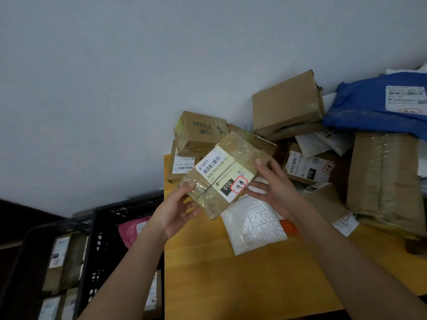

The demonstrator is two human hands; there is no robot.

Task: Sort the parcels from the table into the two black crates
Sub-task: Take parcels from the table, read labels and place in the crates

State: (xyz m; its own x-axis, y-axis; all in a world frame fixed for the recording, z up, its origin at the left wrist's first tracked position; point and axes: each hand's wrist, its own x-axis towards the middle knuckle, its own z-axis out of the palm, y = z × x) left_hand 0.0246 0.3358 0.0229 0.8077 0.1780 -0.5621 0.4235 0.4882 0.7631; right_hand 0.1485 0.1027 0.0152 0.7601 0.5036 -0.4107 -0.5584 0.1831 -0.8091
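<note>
While both hands hold it up, one taped parcel hangs above the table's near-left corner.

Held parcel: taped cardboard box (221, 175), tilted, shipping label up, lifted clear of the tabletop and of the pile behind it.

Left hand (178, 209): grips the box's lower-left corner, thumb on the taped top face, fingers curled underneath.

Right hand (276, 188): fingers spread along the box's right edge, thumb tip on the upper right corner; whether the lower fingers press the underside, I cannot tell.

Table (265, 285): yellow wood; its left edge runs straight down beside the crates, and the near stretch in front of the hands is bare board.

White bubble mailer (251, 225): flat on the table, right under the held box.

Pile at the back: HYNA box (201, 132) against the wall near the left edge, large brown box (286, 105) tipped up behind, blue poly mailer (379, 105) draped over the top on the right, tall taped carton (383, 179) crowding the right side.

Near crate (104, 239): black, slotted wall, just beside the table's left edge, a pink mailer (134, 229) inside at the far end.

Far crate (30, 245): black, left of the first, touching it, labelled brown parcels (64, 257) lying inside.
</note>
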